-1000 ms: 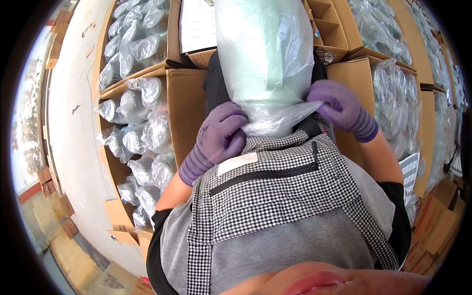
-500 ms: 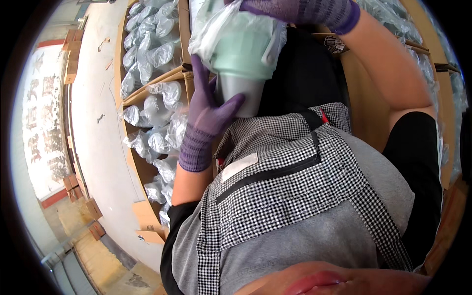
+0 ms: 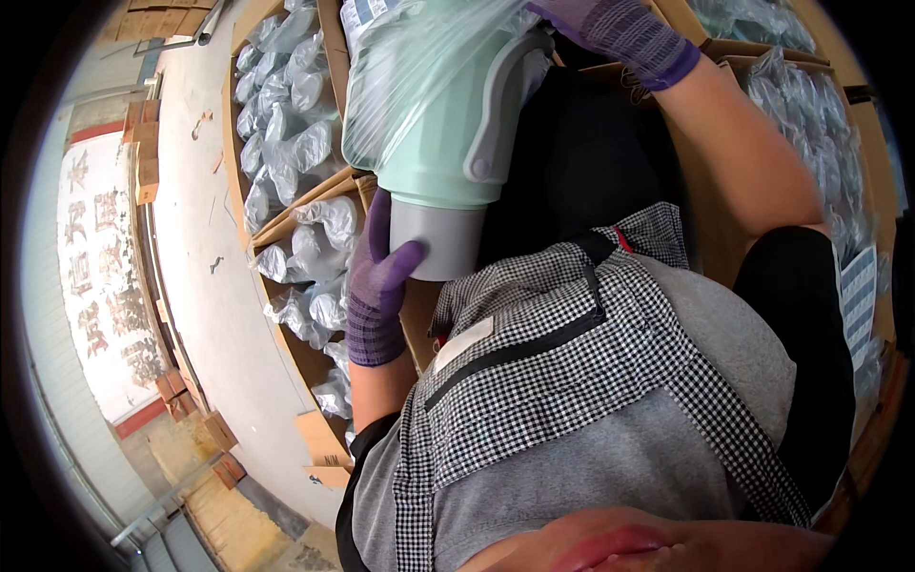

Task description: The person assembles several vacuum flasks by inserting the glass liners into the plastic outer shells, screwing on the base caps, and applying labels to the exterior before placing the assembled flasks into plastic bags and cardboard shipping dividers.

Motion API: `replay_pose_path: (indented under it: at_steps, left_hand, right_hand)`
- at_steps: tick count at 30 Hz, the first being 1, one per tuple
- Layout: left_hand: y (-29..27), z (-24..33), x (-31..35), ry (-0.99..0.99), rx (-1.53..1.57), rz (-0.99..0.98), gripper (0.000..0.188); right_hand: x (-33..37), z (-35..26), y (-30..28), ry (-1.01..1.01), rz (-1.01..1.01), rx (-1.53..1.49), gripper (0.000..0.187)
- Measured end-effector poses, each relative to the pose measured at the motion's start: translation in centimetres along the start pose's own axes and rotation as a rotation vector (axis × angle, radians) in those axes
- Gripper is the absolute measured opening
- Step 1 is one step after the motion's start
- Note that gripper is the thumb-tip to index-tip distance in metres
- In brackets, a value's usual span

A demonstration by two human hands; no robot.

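A large mint-green handled tumbler (image 3: 434,157) with a grey lower part is held up in front of my lap, its base toward me. Clear plastic film (image 3: 405,57) is stretched over its upper side. My left hand (image 3: 386,272), in a purple knit glove, grips the grey base, its thumb on the near side and the other fingers mostly behind. The grey-green handle runs along the tumbler's right side. At the top edge, my right hand (image 3: 596,29), gloved the same, is closed at the film near the handle's upper end; its fingertips are partly hidden.
Cardboard boxes of bagged items stand left (image 3: 286,124) and right (image 3: 801,114). A printed sheet (image 3: 362,13) lies beyond the tumbler, and a striped blue-white sheet (image 3: 858,296) is at the far right. Pale floor (image 3: 214,276) stretches along the left, with stacked cartons (image 3: 143,143) past it.
The tumbler has come nearer and now shows its long handle. The film has gone from bunched to stretched. My left hand has moved toward me; my right hand has shifted slightly right.
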State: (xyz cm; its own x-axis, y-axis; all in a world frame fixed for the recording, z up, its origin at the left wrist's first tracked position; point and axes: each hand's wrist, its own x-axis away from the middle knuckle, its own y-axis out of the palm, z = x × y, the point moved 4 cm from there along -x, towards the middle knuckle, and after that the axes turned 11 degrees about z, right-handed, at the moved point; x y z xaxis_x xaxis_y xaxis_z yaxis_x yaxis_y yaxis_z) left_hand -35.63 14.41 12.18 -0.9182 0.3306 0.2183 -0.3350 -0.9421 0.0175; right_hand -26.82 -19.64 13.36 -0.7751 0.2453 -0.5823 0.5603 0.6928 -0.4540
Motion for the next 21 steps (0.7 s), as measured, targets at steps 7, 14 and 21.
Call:
replay_pose_path:
  at_steps: [7,14,21]
  left_hand:
    - [-0.6,-3.0,-0.2,0.008,-0.038,-0.114,0.115]
    - [2.1,-0.6,2.2,0.005,0.084,-0.029,0.106]
    - [-1.9,-4.7,6.2,0.222,-0.470,0.243,0.135]
  right_hand:
    - [1.8,2.9,1.4,0.265,-0.031,-0.759,0.019]
    - [5.7,4.3,3.0,0.200,0.108,-0.099,0.040]
    - [6.7,-4.8,0.5,-0.075,0.138,-0.125,0.030]
